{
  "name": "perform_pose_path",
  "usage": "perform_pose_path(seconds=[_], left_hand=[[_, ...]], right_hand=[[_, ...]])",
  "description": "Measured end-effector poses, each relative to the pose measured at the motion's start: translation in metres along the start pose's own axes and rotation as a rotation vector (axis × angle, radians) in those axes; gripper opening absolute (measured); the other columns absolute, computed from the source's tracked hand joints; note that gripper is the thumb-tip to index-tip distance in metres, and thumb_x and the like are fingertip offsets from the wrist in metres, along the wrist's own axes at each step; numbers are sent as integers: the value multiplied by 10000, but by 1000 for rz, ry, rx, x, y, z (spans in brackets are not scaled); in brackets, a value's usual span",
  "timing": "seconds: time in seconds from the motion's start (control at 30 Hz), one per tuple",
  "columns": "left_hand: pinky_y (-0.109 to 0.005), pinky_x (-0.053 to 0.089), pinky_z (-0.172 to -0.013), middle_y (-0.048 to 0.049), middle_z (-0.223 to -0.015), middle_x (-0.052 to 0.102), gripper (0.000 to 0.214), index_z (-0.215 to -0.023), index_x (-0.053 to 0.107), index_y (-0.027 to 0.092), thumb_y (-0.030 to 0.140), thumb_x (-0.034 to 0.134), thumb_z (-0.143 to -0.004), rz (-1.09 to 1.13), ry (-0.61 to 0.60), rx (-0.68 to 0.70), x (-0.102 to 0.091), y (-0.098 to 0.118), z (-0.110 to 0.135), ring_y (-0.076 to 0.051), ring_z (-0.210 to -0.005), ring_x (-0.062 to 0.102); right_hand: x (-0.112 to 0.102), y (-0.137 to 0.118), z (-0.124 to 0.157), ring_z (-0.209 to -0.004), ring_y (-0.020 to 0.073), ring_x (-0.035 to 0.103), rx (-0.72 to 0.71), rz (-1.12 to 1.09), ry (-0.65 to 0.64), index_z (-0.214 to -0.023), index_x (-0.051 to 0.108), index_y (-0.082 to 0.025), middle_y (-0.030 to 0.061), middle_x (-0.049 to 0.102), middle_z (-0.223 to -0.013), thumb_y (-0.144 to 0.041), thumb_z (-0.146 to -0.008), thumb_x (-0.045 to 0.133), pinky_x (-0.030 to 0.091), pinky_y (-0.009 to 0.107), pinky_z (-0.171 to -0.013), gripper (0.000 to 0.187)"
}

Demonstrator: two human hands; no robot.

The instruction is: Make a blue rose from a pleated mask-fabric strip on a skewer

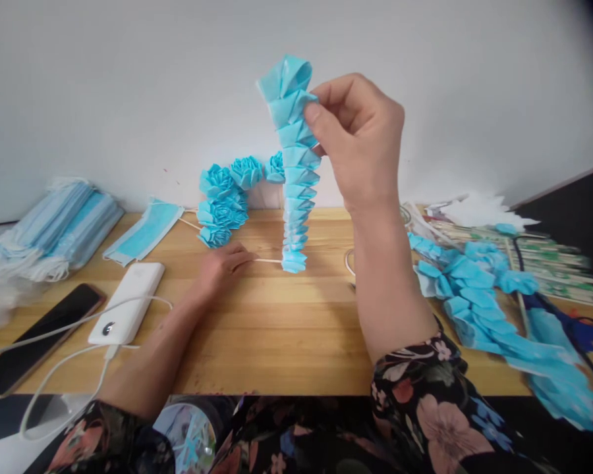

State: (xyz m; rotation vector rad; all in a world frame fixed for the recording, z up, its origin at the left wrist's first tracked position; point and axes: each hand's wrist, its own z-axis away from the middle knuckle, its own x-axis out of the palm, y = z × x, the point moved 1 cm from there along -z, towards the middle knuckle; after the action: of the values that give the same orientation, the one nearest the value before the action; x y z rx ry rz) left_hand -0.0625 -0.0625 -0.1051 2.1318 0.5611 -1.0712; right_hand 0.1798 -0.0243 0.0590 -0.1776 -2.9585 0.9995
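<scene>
A blue folded strip [299, 158], pleated into overlapping scales, hangs upright in the middle of the head view. Near its top, my right hand [360, 131] pinches the strip's right edge between thumb and fingers. Low on the left, my left hand [225, 266] is closed on a thin white stick [267, 261], whose other end meets the strip's narrow bottom. Behind my left hand stand several finished blue folded flowers [222, 201], bunched against the wall. The strip partly covers one of these flowers.
Stacked face masks [54, 224] lie at the left, with a single mask [143, 230] beside them. A white power bank [128, 303] with cable and a black phone [42, 336] are nearer. More blue pleated strips [489, 309] and green-white packets [558, 263] crowd the right. A bin [217, 415] stands below the table edge.
</scene>
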Motion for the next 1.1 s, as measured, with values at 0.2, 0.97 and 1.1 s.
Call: perform_pose_path(seconds=[0.2, 0.97, 1.1], left_hand=[[-252, 453, -667, -83, -865, 706, 278, -992, 751, 157, 286, 505, -977, -77, 23, -45, -1, 3, 0, -164, -773, 657], [-269, 397, -641, -77, -791, 643, 393, -992, 713, 169, 358, 369, -1023, -258, -15, -92, -5, -2, 0, -178, -741, 593], [-272, 385, -628, -77, -771, 627, 411, -934, 710, 168, 349, 353, -1027, -284, 15, -71, -7, -1, -2, -176, -730, 576]], right_hand=[[3, -13, 6, -779, 191, 650, 22, -23, 10, -796, 646, -299, -30, 684, -824, -271, -870, 659, 514, 330, -664, 81], [11, -25, 14, -863, 251, 626, 219, 38, -55, -797, 625, -337, 8, 708, -868, -409, -840, 647, 490, 391, -688, 87], [12, -26, 15, -830, 244, 624, 198, 54, -63, -789, 628, -333, 7, 700, -862, -388, -850, 643, 492, 390, -687, 83]])
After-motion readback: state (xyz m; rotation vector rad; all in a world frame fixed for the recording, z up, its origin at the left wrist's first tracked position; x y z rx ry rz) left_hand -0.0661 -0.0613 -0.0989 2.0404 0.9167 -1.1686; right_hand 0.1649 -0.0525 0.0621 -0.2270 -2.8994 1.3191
